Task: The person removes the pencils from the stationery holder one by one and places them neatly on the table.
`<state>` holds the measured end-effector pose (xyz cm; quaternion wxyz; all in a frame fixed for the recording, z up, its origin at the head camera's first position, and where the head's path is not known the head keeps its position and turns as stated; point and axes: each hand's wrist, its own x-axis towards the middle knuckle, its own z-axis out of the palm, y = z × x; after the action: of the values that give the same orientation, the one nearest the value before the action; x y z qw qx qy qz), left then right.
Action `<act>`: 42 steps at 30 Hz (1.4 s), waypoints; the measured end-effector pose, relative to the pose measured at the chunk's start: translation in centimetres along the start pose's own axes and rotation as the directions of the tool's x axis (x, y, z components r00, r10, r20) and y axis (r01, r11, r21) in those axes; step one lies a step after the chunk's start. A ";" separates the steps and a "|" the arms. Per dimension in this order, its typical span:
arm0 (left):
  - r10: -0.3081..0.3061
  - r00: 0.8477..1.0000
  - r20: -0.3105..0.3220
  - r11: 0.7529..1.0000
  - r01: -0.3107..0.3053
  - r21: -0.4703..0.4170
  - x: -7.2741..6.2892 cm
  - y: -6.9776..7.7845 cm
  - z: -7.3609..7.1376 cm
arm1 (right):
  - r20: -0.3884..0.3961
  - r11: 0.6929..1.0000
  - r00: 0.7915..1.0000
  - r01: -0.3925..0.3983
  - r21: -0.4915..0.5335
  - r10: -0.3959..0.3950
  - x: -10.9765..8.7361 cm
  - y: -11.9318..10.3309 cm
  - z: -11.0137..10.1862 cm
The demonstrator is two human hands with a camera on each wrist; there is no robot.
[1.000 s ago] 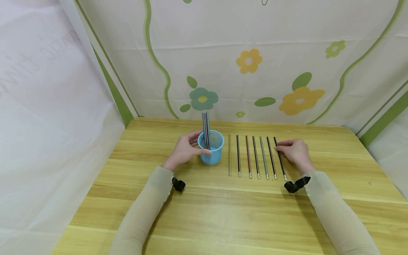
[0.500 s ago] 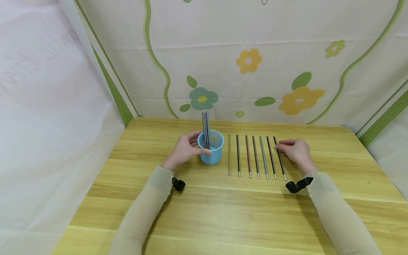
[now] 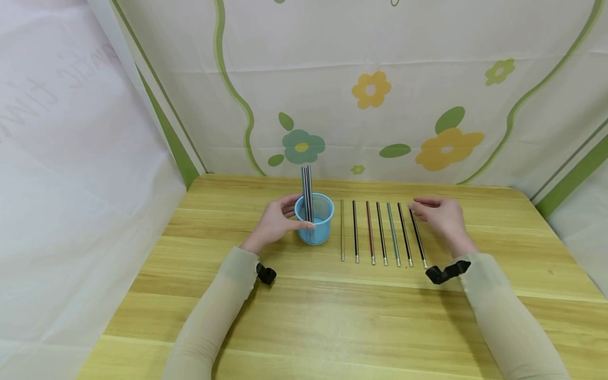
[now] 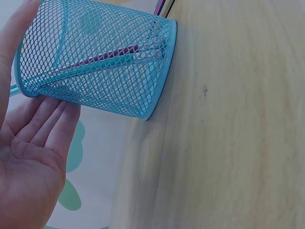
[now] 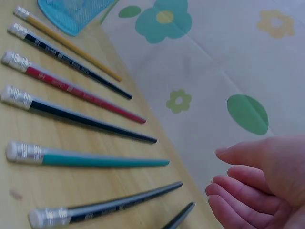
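Observation:
My left hand holds a light blue mesh pencil cup at its left side, thumb toward the front and fingers behind. Inside the cup several pencils stand upright, leaning to the left, eraser ends down. To the right of it a row of pencils lies on the table, erasers toward me: yellow, black, red, black, teal and two more dark ones. Beside the tip of the rightmost black pencil is my right hand; in the right wrist view its loosely bent fingers hold nothing.
The wooden table reaches back to a white curtain printed with flowers and leaves. Another white cloth hangs along the left side. A black wrist camera sits low over the table near the rightmost pencil's eraser.
My right hand has let go of the rightmost black pencil and moved slightly up and back from it. The left hand and the cup have stayed put.

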<state>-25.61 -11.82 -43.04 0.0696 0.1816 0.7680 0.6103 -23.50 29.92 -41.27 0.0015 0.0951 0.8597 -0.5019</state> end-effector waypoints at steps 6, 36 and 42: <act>-0.006 1.000 -0.003 1.000 0.006 0.003 0.0 0.0 0.0 | 0.009 0.998 0.999 0.032 0.056 -0.032 -0.1 -2.1 1.4; 0.012 1.000 0.000 1.000 -0.012 0.004 -0.1 -0.3 0.2 | 0.188 0.956 0.946 0.233 0.178 -0.266 0.0 -11.7 13.1; 0.031 1.000 0.000 1.000 -0.031 -0.001 0.0 -0.2 0.1 | 0.198 0.948 0.936 0.253 0.194 -0.290 0.3 -12.8 14.4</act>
<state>-25.58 -11.75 -43.29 0.0600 0.1934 0.7649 0.6115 -27.24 11.38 -37.41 0.0209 -0.0824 0.8142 -0.5744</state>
